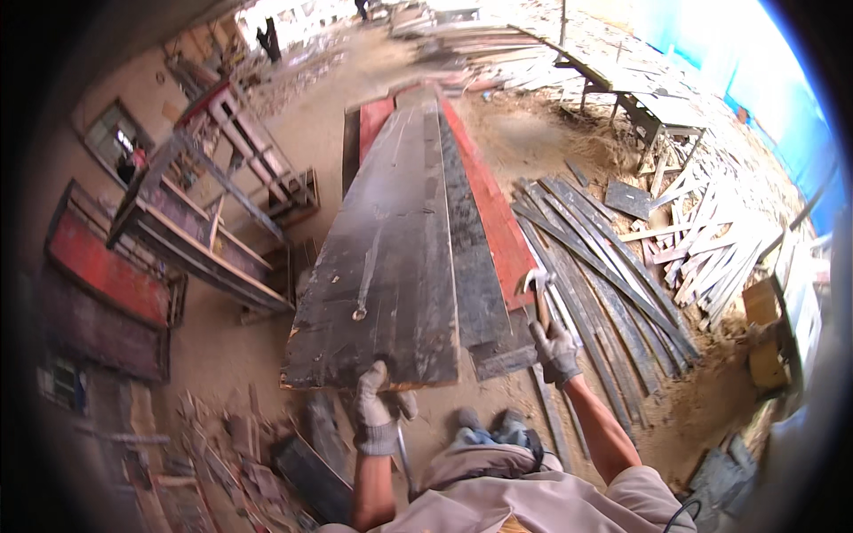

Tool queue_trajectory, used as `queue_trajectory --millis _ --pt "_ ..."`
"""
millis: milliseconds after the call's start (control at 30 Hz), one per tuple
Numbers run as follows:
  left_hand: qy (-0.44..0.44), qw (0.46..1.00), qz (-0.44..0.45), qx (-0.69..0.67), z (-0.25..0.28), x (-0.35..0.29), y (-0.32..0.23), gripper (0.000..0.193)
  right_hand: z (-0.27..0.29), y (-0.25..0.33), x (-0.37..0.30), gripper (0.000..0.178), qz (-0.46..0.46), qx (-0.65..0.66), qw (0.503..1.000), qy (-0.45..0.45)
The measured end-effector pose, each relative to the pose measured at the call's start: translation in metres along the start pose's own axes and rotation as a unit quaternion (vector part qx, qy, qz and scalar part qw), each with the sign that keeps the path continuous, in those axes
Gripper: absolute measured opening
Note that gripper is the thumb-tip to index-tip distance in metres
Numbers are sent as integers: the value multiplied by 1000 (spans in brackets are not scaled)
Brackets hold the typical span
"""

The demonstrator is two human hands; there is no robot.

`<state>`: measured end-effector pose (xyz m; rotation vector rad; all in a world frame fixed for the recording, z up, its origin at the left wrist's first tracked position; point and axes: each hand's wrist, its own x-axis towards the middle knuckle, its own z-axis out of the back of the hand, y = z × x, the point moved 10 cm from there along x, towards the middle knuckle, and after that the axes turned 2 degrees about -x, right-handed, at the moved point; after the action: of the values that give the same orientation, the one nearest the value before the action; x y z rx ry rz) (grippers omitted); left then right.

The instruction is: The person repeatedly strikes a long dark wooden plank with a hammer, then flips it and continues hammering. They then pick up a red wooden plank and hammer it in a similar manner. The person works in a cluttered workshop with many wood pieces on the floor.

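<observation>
A long dark board [391, 266], scuffed and with a pale streak, lies lengthwise in front of me on top of other boards. My left hand [377, 410], in a pale work glove, is closed at its near edge, one fingertip over the top face. Beneath that hand a thin metal rod [405, 457] slants down; whether the hand also holds it is unclear. To the right of the stack, my gloved right hand [556, 352] grips a claw hammer [538, 291] by its handle, head up. A red board [489, 209] shows along the stack's right side.
Dark planks [604, 275] lie loosely piled at right, with pale wood strips [702, 249] beyond. Wooden frames [200, 226] stand at left near a red panel [111, 266]. Scrap wood [240, 453] litters the lower left. A bench [653, 111] stands far right before a blue sheet [773, 84].
</observation>
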<state>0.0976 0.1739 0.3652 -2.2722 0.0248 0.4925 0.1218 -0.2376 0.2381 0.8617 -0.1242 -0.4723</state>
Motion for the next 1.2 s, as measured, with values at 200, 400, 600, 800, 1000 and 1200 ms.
queue_trajectory --millis 200,400,600,800,1000,1200 --pt "-61 993 40 97 216 -29 83 29 20 120 11 33 -10 332 916 223" --pt "-234 950 95 -181 298 -78 153 37 -93 204 31 38 14 53 937 344" --pt "-284 923 63 -252 259 -74 150 66 -228 225 46 49 35 -165 881 442" --pt "-450 850 67 -266 248 -79 174 93 -312 224 49 53 25 -207 847 490" --pt "-630 768 27 -111 259 -92 174 86 -298 193 44 52 2 -310 785 537" --pt "-655 749 94 -15 258 -98 168 91 -279 151 39 43 275 -275 847 363"
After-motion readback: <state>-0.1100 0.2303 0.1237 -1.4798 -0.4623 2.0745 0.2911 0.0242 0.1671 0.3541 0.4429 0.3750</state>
